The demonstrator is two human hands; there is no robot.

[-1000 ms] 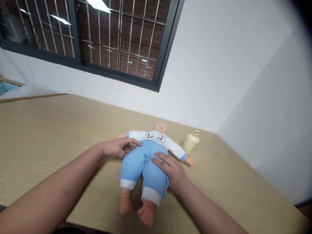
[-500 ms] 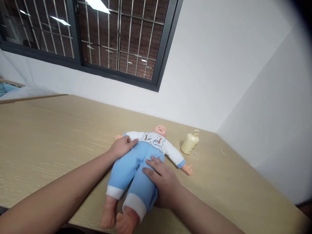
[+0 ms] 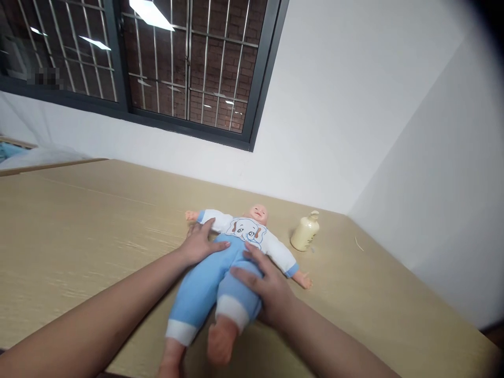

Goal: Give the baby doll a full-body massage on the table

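Note:
A doll (image 3: 199,291) in blue trousers and a white top with a cartoon animal face lies on its back, feet towards me. My left hand (image 3: 200,242) rests at its waist on the left side, fingers spread and thumb across the trousers. Around the thigh of the doll's leg on the right is my right hand (image 3: 271,289), two digits showing on top and the rest hidden behind the leg. That leg is bent up, its bare foot (image 3: 221,344) raised towards me. The other leg lies stretched out, its foot cut off by the lower edge.
A cream pump bottle (image 3: 305,232) stands on the wooden table (image 3: 98,236), right of the doll's head. A thin pale strip (image 3: 358,243) lies farther right. White walls (image 3: 334,105) and a barred window (image 3: 189,63) border the back; plastic sheeting (image 3: 51,152) is at far left.
The doll's leg on the right has bent and risen, with my right hand moving up slightly along it. My left hand's fingers have spread wider. The view has shifted a little.

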